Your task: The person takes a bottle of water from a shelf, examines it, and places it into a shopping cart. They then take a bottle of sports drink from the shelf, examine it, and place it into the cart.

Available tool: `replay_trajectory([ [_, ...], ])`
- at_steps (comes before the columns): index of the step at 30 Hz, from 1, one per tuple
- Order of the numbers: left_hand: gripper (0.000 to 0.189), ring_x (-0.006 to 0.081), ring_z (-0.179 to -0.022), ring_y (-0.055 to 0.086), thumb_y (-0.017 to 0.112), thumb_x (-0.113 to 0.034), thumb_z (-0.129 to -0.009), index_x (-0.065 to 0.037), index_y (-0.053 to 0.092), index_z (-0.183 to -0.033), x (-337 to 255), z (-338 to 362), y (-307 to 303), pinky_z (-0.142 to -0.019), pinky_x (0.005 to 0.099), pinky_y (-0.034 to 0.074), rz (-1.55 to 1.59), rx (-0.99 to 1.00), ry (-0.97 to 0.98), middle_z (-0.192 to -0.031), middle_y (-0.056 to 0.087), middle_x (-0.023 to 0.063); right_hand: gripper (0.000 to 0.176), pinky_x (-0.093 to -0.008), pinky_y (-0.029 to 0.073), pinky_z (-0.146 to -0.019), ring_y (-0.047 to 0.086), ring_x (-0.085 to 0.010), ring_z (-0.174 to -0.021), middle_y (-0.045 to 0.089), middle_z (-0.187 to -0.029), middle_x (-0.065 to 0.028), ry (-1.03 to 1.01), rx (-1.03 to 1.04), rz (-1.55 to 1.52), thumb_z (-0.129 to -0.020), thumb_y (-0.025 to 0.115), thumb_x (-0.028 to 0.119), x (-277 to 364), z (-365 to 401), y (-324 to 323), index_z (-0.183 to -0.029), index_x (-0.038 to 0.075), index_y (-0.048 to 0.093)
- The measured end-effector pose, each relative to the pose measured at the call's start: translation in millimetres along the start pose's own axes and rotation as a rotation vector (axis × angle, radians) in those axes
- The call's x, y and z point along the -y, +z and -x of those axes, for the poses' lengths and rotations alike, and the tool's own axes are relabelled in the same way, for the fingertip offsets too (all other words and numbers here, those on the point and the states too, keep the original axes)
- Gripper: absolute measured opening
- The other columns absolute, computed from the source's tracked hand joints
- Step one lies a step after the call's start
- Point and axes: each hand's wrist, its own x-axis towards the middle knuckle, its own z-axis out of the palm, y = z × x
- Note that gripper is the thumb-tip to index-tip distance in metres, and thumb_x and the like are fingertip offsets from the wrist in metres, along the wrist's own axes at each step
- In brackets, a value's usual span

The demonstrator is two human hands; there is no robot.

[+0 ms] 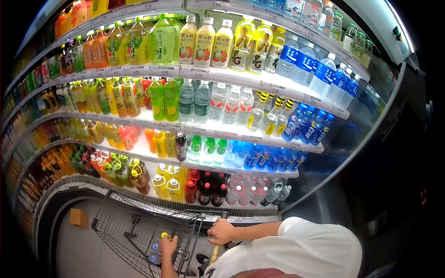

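Note:
My left hand (pixel 168 244) reaches over the shopping cart (pixel 125 248), its fingers closed at a bottle's yellow cap (pixel 164 235). The bottle's body is mostly hidden behind the hand and forearm. Beside that hand, two clear bottles with blue caps (pixel 154 252) lie in the cart. My right hand (pixel 221 231) is wrapped round the cart's handle (pixel 215 252), at the near end of the wire basket.
A curved, lit drinks shelf (pixel 111 74) with several tiers of bottles runs across the view. Its dark lower grille (pixel 250 213) stands close along the cart's side. A small cardboard box (pixel 79 217) sits on the floor, left of the cart.

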Motion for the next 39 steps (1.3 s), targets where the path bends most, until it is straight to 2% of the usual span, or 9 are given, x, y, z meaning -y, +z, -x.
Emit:
replay_trajectory([
  [3, 0.043, 0.0274, -0.089, 0.072, 0.077, -0.030, -0.083, 0.002, 0.068, -0.110, -57, 36, -8, -0.079, 0.0386, 0.055, 0.257, -0.017, 0.053, -0.095, 0.075, 0.0162, 0.029, -0.0435, 0.046, -0.080, 0.066, -0.0299, -0.079, 0.068, -0.077, -0.0090, 0.042, 0.036, -0.142, -0.086, 0.067, 0.040, 1, -2, -8, -0.085, 0.012, 0.071],
  [6, 0.039, 0.0288, -0.088, 0.069, 0.078, -0.029, -0.082, 0.000, 0.068, -0.107, -92, 69, 3, -0.080, 0.0407, 0.053, 0.287, -0.127, 0.204, -0.092, 0.072, 0.0126, 0.030, -0.0450, 0.050, -0.082, 0.065, -0.0330, -0.087, 0.067, -0.088, -0.0132, 0.024, -0.132, -0.361, -0.087, 0.068, 0.038, -18, -7, -8, -0.089, 0.008, 0.071],
  [8, 0.038, 0.0306, -0.096, 0.065, 0.079, -0.028, -0.080, -0.002, 0.069, -0.105, -109, 87, -5, -0.087, 0.0427, 0.050, 0.113, -0.180, 0.341, -0.095, 0.071, 0.0113, 0.029, -0.0445, 0.052, -0.082, 0.064, -0.0345, -0.093, 0.066, -0.094, -0.0149, 0.108, -0.257, -0.377, -0.087, 0.070, 0.035, -23, -10, -66, -0.092, 0.006, 0.072],
  [14, 0.042, 0.0367, -0.106, 0.058, 0.078, -0.030, -0.080, -0.002, 0.067, -0.108, -83, 94, -4, -0.095, 0.0460, 0.045, 0.132, -0.263, 0.328, -0.103, 0.069, 0.0150, 0.023, -0.0393, 0.056, -0.073, 0.070, -0.0304, -0.084, 0.072, -0.089, -0.0151, 0.265, -0.846, -0.308, -0.087, 0.072, 0.025, -82, -17, -236, -0.092, 0.002, 0.073],
  [20, 0.040, 0.0408, -0.107, 0.057, 0.061, -0.030, -0.093, 0.003, 0.065, -0.114, -48, 111, 6, -0.097, 0.0503, 0.042, 0.025, -0.346, 0.309, -0.107, 0.068, 0.0210, 0.028, -0.0383, 0.056, -0.076, 0.070, -0.0283, -0.083, 0.072, -0.090, -0.0138, 0.261, -1.254, -0.045, -0.085, 0.074, 0.026, -120, -13, -385, -0.097, 0.002, 0.070],
  [25, 0.038, 0.0411, -0.107, 0.057, 0.051, -0.028, -0.099, 0.002, 0.066, -0.117, -51, 122, 6, -0.096, 0.0502, 0.043, 0.032, -0.486, 0.254, -0.108, 0.068, 0.0214, 0.052, -0.0438, 0.051, -0.092, 0.065, -0.0350, -0.106, 0.067, -0.112, -0.0216, 0.422, -1.377, 0.086, -0.082, 0.076, 0.032, -153, -22, -455, -0.118, -0.001, 0.060],
  [29, 0.040, 0.0399, -0.104, 0.060, 0.045, -0.031, -0.103, -0.001, 0.070, -0.113, -32, 110, 7, -0.093, 0.0497, 0.044, -0.052, -0.519, 0.205, -0.107, 0.071, 0.0181, 0.070, -0.0438, 0.049, -0.096, 0.062, -0.0369, -0.112, 0.064, -0.120, -0.0246, 0.567, -1.431, 0.136, -0.081, 0.076, 0.038, -186, -35, -493, -0.130, -0.004, 0.051],
  [36, 0.041, 0.0395, -0.098, 0.062, 0.043, -0.034, -0.105, -0.005, 0.072, -0.106, -34, 107, -12, -0.088, 0.0495, 0.047, -0.057, -0.533, 0.212, -0.102, 0.072, 0.0161, 0.077, -0.0447, 0.051, -0.096, 0.065, -0.0402, -0.114, 0.065, -0.119, -0.0314, 0.757, -1.261, 0.021, -0.076, 0.078, 0.045, -190, -49, -548, -0.123, -0.009, 0.050],
  [39, 0.042, 0.0397, -0.098, 0.062, 0.042, -0.036, -0.105, -0.007, 0.073, -0.103, -38, 106, -18, -0.087, 0.0500, 0.047, -0.064, -0.522, 0.158, -0.100, 0.072, 0.0161, 0.081, -0.0431, 0.050, -0.100, 0.064, -0.0374, -0.117, 0.065, -0.123, -0.0274, 0.818, -1.188, -0.056, -0.076, 0.079, 0.045, -192, -59, -559, -0.128, -0.007, 0.046],
])
